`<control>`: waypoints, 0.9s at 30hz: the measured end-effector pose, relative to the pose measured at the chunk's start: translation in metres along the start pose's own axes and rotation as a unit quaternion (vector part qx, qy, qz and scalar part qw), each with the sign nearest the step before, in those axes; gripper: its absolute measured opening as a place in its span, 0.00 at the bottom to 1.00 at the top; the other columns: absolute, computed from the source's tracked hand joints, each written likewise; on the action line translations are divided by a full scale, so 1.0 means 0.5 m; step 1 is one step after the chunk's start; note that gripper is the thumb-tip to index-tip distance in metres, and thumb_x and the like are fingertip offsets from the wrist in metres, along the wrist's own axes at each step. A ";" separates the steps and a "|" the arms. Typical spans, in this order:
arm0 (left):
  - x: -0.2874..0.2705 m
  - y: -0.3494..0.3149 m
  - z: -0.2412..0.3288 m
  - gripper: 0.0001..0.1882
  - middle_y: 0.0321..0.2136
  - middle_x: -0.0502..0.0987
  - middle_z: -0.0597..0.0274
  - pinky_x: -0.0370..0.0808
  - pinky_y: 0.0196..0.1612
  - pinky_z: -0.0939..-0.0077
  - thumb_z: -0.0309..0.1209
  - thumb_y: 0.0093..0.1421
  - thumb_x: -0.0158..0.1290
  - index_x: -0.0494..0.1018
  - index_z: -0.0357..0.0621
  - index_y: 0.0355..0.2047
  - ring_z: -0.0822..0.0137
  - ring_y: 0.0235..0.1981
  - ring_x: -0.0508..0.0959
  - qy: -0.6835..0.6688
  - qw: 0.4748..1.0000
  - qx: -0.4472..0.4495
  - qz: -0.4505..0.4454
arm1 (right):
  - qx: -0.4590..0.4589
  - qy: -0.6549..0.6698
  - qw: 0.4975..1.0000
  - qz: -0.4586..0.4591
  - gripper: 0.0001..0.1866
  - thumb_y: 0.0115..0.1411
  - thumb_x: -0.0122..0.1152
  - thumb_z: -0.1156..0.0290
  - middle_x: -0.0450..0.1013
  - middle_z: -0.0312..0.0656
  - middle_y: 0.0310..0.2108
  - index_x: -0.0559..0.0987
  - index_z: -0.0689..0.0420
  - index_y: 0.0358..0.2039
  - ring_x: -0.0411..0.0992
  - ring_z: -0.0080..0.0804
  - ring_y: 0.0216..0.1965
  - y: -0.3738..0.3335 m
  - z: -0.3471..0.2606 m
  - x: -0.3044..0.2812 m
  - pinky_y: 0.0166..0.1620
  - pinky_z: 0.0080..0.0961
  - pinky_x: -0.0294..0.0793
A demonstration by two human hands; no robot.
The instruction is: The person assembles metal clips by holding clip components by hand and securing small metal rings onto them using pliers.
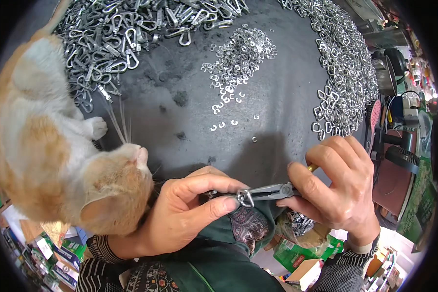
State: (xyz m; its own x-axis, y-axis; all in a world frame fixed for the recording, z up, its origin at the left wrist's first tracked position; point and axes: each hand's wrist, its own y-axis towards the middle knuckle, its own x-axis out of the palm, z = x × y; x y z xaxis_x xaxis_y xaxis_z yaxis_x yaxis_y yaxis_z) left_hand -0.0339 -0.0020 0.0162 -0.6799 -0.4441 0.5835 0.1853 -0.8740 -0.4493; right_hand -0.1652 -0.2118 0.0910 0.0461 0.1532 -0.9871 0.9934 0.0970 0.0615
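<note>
In front of my body, my left hand (185, 207) pinches a small metal fitting between thumb and forefinger. A shiny metal ring (245, 197) shows at its fingertip end; most of the fitting is hidden inside the hand. My right hand (338, 182) is wrapped round a pair of pliers (275, 191), whose handles are mostly covered by the fingers. The pliers' jaws point left and meet the ring at my left fingertips. Whether they squeeze it I cannot tell. Beyond my hands lie small C-shaped metal clips (243, 53), some loose nearer to me.
An orange-and-white cat (39, 136) lies along the left, its head against my left forearm. Metal snap hooks (117, 39) are heaped at the far left of the dark table (155, 107). Squarish metal rings (348, 73) pile up at the right, by a pink hairbrush (373, 119).
</note>
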 end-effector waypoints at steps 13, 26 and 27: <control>0.010 -0.014 -0.031 0.09 0.38 0.78 0.58 0.71 0.47 0.77 0.18 0.62 0.54 0.78 0.34 0.42 0.72 0.40 0.76 0.249 0.958 0.142 0.001 | 0.040 -0.033 0.999 0.009 0.19 0.48 0.68 0.55 0.65 0.38 0.24 0.78 0.58 0.31 0.64 0.33 0.24 -0.067 -0.061 0.015 0.25 0.30 0.58; -0.040 -0.085 -0.086 0.20 0.50 0.76 0.46 0.74 0.55 0.70 0.13 0.61 0.44 0.72 0.30 0.54 0.59 0.49 0.79 0.314 0.946 0.059 0.059 | 0.364 -0.045 0.926 0.090 0.20 0.55 0.64 0.80 0.71 0.48 0.35 0.77 0.60 0.50 0.73 0.45 0.36 -0.117 0.059 0.114 0.41 0.37 0.72; -0.037 -0.091 -0.072 0.21 0.50 0.76 0.43 0.74 0.57 0.68 0.12 0.59 0.44 0.73 0.29 0.53 0.55 0.50 0.80 0.481 0.858 0.183 0.017 | 0.364 -0.043 0.926 0.090 0.20 0.55 0.64 0.80 0.71 0.48 0.35 0.77 0.60 0.50 0.73 0.45 0.36 -0.125 0.071 0.128 0.41 0.37 0.72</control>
State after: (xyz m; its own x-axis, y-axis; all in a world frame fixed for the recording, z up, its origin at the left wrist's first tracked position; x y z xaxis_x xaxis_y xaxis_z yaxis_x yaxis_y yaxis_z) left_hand -0.0553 0.0528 0.0016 -0.9080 -0.2559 -0.3318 0.3069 -0.9453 -0.1109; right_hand -0.2207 -0.2431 0.0188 0.1957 0.0210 -0.9804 0.7750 -0.6159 0.1415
